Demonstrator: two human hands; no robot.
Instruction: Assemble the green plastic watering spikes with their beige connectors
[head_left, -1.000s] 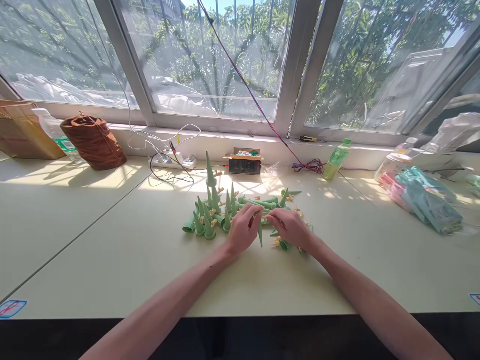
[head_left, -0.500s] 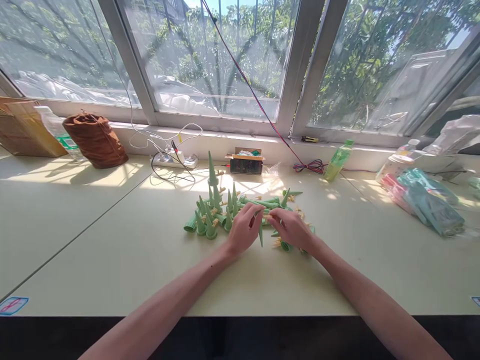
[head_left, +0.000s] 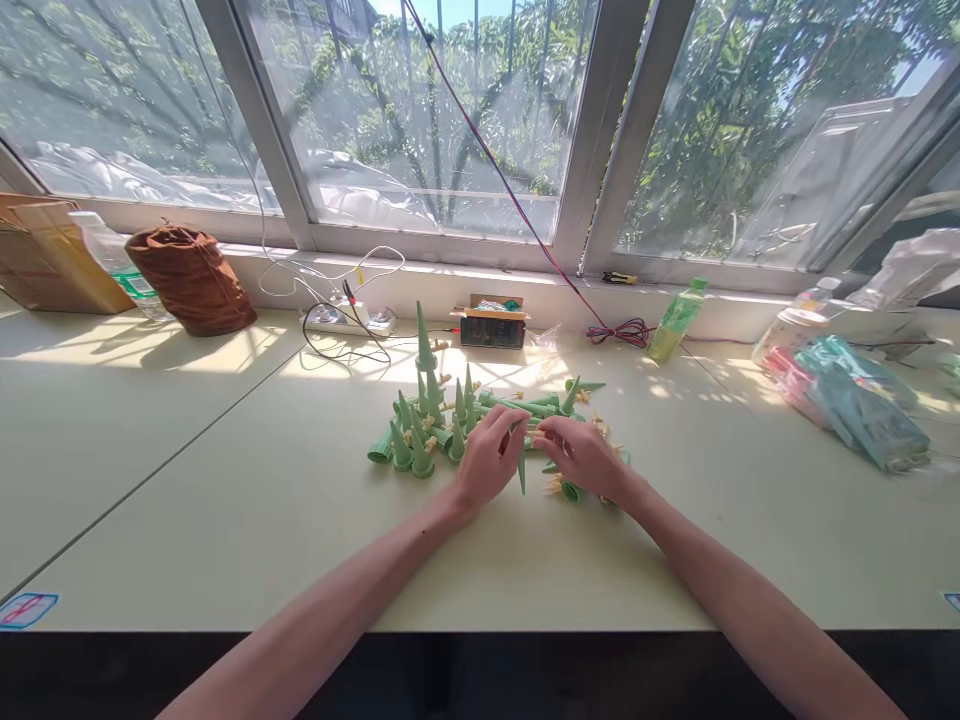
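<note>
My left hand (head_left: 491, 455) is closed round a green plastic spike (head_left: 522, 472), whose pointed end sticks out downward below the fingers. Opposite it, my right hand (head_left: 583, 456) pinches a small yellowish valve piece (head_left: 534, 433) against the spike's side; the fingers partly cover it. Left of my hands stand several upright green cones (head_left: 421, 455) with yellowish fittings (head_left: 431, 443) on some. Green tubes (head_left: 381, 447) lie among them. Beyond and beside my right hand are more green parts (head_left: 574, 395) and small yellowish pieces (head_left: 553, 485).
Behind the pile, a small open box (head_left: 492, 330) stands by the sill. A power strip with cables (head_left: 349, 318) and a brown drawstring bag (head_left: 191, 280) are to the left. On the right are a green bottle (head_left: 677, 322) and plastic packages (head_left: 862, 405). The table's front edge (head_left: 540, 630) runs below my forearms.
</note>
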